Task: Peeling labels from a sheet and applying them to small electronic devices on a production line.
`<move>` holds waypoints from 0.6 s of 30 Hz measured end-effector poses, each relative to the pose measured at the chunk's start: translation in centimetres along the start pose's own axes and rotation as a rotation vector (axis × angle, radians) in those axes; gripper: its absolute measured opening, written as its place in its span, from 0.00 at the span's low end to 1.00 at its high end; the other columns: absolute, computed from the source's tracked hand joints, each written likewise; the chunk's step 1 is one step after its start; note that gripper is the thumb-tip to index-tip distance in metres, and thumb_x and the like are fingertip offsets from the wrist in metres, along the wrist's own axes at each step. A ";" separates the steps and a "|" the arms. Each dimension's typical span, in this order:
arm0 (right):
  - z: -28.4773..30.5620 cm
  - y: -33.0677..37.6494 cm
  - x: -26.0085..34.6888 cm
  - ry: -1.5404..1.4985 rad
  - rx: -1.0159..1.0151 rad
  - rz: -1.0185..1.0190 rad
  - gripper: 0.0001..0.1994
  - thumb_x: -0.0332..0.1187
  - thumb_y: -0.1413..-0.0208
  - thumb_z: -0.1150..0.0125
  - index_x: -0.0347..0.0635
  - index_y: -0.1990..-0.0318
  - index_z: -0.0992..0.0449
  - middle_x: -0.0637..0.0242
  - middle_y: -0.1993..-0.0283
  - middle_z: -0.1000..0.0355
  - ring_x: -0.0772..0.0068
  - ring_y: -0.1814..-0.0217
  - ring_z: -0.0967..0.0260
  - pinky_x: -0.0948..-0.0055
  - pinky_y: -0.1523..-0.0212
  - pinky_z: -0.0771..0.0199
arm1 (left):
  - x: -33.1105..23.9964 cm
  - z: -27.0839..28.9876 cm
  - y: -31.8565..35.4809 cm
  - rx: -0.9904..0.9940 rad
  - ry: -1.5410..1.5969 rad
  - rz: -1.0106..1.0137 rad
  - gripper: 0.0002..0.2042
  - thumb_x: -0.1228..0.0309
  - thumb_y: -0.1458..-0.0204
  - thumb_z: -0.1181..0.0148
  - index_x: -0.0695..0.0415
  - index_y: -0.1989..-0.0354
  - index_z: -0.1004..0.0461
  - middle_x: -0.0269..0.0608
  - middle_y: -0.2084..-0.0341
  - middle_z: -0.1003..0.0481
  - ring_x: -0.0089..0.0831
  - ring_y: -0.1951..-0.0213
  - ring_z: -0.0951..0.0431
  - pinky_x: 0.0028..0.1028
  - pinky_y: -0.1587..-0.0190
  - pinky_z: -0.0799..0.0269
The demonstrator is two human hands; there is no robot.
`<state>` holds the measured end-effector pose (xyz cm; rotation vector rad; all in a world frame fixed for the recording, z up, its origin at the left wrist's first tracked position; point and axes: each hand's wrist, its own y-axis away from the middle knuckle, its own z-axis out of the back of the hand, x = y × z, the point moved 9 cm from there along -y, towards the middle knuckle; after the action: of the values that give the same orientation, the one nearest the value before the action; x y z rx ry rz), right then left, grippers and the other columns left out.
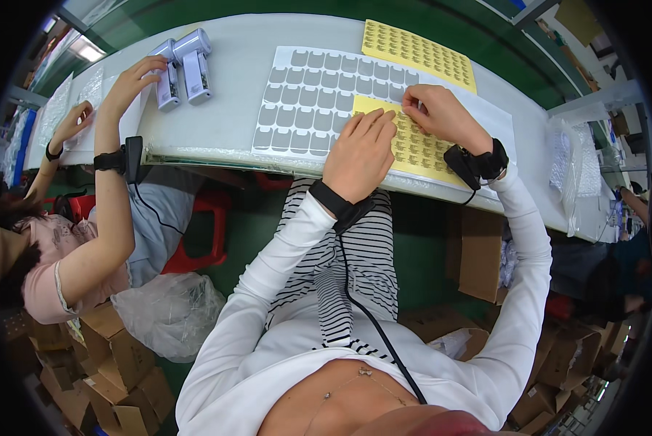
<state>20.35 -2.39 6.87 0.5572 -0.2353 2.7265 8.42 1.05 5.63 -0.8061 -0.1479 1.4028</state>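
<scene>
My left hand lies with its fingers stretched out over the left part of a yellow sticker sheet printed with rows of small dark labels. At that sheet's upper edge, my right hand has thumb and forefinger pinched together. Whatever is between those fingertips is too small to make out. Partly beneath the yellow sheet is a white sheet bearing rows of grey rounded labels. A second yellow sticker sheet rests farther back on the table, overlapping the white sheet's far side.
Two pale lavender devices with open bodies stand at the table's left. A co-worker's hand touches one. Bubble wrap lies at the right end. Below are a cardboard box, a red stool and a clear plastic bag.
</scene>
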 end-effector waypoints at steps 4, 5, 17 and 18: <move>0.0 0.3 0.0 -0.037 0.073 0.044 0.05 0.28 0.49 0.44 0.34 0.71 0.30 0.63 0.79 0.32 0.74 0.83 0.35 0.76 0.76 0.36 | 0.0 0.0 0.1 0.002 0.011 0.008 0.14 0.75 0.50 0.51 0.64 0.54 0.34 0.44 0.55 0.30 0.38 0.48 0.34 0.35 0.45 0.40; -0.2 0.5 0.0 -0.068 0.112 0.057 0.05 0.28 0.49 0.44 0.34 0.71 0.30 0.63 0.80 0.32 0.74 0.83 0.34 0.77 0.77 0.36 | 0.0 -0.1 0.1 -0.001 0.013 0.005 0.15 0.75 0.50 0.51 0.65 0.54 0.35 0.44 0.55 0.30 0.37 0.48 0.34 0.35 0.45 0.40; 0.0 0.1 0.0 -0.003 0.001 0.056 0.05 0.27 0.48 0.45 0.34 0.72 0.30 0.64 0.80 0.33 0.73 0.83 0.34 0.76 0.77 0.36 | -0.2 0.0 0.0 -0.009 0.010 0.003 0.16 0.75 0.50 0.51 0.65 0.52 0.35 0.45 0.55 0.30 0.37 0.49 0.34 0.35 0.45 0.40; 0.1 0.0 0.1 -0.004 0.001 0.059 0.05 0.27 0.48 0.45 0.34 0.72 0.30 0.64 0.80 0.33 0.73 0.83 0.34 0.76 0.77 0.36 | -0.1 0.1 0.0 -0.010 0.013 0.005 0.16 0.75 0.50 0.51 0.65 0.52 0.35 0.45 0.55 0.30 0.37 0.49 0.34 0.35 0.45 0.40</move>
<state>20.33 -2.40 6.97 0.5649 -0.2554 2.7827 8.32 0.97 5.69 -0.8242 -0.1425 1.4018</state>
